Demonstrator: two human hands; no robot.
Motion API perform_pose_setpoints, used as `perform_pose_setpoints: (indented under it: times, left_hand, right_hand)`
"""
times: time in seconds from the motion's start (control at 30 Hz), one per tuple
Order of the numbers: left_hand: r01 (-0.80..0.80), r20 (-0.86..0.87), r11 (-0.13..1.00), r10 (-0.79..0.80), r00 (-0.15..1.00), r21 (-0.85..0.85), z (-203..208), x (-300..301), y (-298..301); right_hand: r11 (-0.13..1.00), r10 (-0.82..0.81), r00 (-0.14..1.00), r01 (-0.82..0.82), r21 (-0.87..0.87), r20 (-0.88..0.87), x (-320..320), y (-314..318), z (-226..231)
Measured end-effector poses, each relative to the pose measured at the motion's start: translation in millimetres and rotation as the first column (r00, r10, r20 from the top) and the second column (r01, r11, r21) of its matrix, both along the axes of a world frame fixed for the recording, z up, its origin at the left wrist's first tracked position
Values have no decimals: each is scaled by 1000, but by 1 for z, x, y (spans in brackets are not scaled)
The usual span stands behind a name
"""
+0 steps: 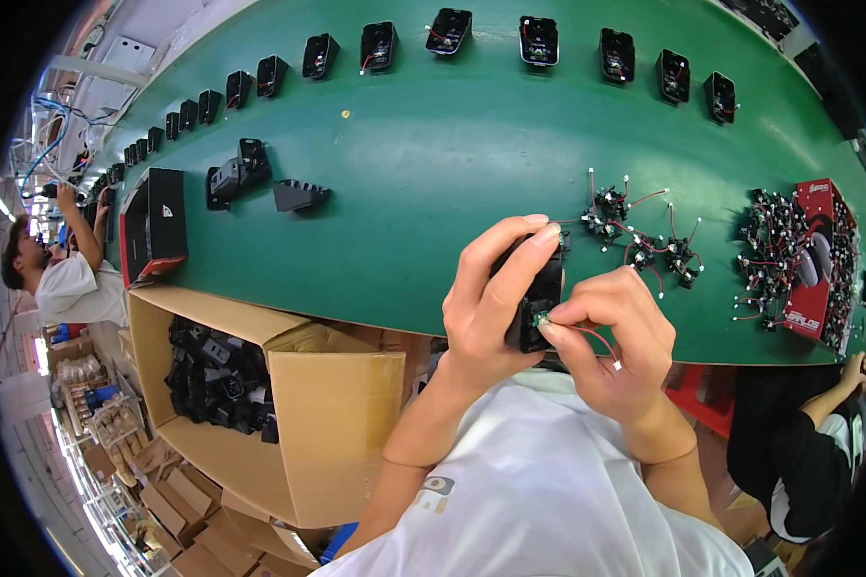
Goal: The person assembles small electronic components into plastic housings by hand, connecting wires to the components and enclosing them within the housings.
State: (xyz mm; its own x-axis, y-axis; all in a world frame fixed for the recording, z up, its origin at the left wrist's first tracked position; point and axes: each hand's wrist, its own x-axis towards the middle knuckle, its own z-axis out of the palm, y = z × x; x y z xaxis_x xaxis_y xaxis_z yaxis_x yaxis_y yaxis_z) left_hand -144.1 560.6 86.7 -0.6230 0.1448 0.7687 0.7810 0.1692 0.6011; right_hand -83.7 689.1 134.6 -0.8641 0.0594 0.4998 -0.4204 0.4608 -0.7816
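A black plastic housing (543, 293) is gripped in my left hand (486, 308), the fingers wrapped over its far end and side. My right hand (616, 327) pinches a small green-and-black circuit part (542, 318) against the near end of that housing. From this part a thin red wire (598, 338) curves out past my right thumb to a white plug. Fingers hide how far the part sits inside. Just beyond my right hand lies a loose cluster of similar small black parts (645, 236) with red wires and white plugs.
Black housings (449, 32) stand in a curved row along the far green table (404, 144). More wired parts fill a red box (818, 327) at right. Loose black pieces (241, 175) and a black box (154, 226) lie left. A cardboard box (346, 423) holds black parts. Two people sit nearby.
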Motion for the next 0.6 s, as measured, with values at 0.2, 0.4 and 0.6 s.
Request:
perform_pose_setpoints:
  times: [0.2, 0.4, 0.6]
  left_hand:
    - [7, -4, 1000, -7, 1000, 26, 3, 1, 7]
    - [50, 103, 991, -38, 994, -120, 14, -3, -3]
    - [200, 254, 949, -137, 958, -244, 13, -3, -7]
  right_hand:
    - [970, -29, 989, 64, -236, 147, 4, -11, -3]
    - [980, 191, 965, -176, -95, 180, -8, 17, -1]
    - [941, 265, 939, -203, -271, 218, -7, 22, -16]
